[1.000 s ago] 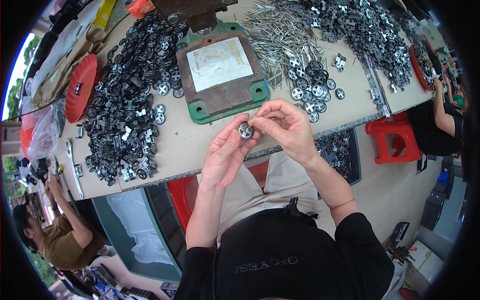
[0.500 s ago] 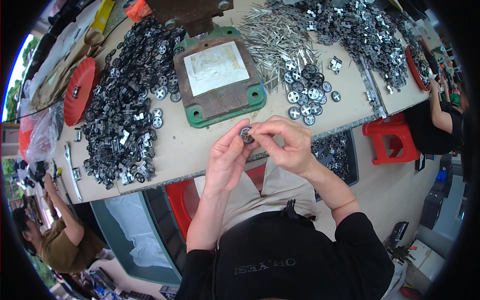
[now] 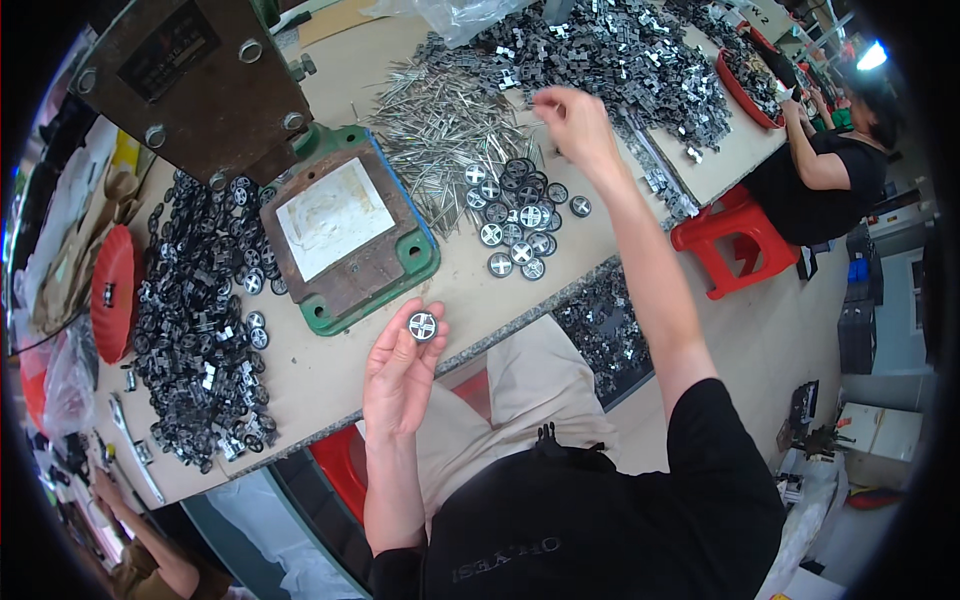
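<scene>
My left hand (image 3: pixel 400 375) holds a small black toy wheel (image 3: pixel 422 326) with silver cross-shaped spokes, pinched between thumb and fingers just off the table's near edge. Farther out, my right hand (image 3: pixel 578 128) reaches over the table with its fingers curled together. It is beside the heap of small dark metal clips (image 3: pixel 610 65) and the pile of thin metal pins (image 3: pixel 440 130); what its fingertips hold, if anything, cannot be made out. Between my hands lies a cluster of loose wheels (image 3: pixel 520 215).
A heavy press with a green base (image 3: pixel 425 270) and a white pad (image 3: pixel 335 220) stands left of centre. Left of it spread many wheel-and-clip parts (image 3: pixel 195 350), a red dish (image 3: pixel 118 290) and a wrench (image 3: pixel 130 440). A red stool (image 3: pixel 735 245) and a co-worker (image 3: pixel 825 170) are at right.
My right hand has left the wheel and moved far and right toward the clips. My left hand keeps the wheel, now face up. The view has shifted, with the press more to the left.
</scene>
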Demonstrator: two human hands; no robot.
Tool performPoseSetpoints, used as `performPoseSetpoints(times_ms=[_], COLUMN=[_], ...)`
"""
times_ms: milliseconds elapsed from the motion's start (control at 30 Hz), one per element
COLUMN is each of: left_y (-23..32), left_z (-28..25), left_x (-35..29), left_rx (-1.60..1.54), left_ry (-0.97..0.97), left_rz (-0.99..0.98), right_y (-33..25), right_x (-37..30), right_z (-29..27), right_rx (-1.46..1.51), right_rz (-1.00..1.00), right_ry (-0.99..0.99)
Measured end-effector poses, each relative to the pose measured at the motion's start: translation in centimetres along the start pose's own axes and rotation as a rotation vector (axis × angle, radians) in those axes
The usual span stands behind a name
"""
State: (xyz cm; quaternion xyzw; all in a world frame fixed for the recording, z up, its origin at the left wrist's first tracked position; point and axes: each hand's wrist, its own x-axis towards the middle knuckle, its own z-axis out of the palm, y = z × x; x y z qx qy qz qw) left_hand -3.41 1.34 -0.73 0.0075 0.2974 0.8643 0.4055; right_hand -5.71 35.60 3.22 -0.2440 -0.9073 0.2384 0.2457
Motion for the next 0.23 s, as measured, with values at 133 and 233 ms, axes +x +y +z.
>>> performPoseSetpoints(times_ms=[133,233], left_y=[0.1,0.3], left_z=[-0.2,-0.2], left_x=[0.1,0.0], left_rx=[0.011,-0.006], left_ry=[-0.002,0.001], left_rz=[-0.003,-0.008], right_y=[2.8,2.6], right_x=[4.6,5.2], right_z=[0.9,0.6], right_rx=[-0.36,-0.409], right_rz=[-0.055,-0.003], right_ry=[-0.094,-0.275])
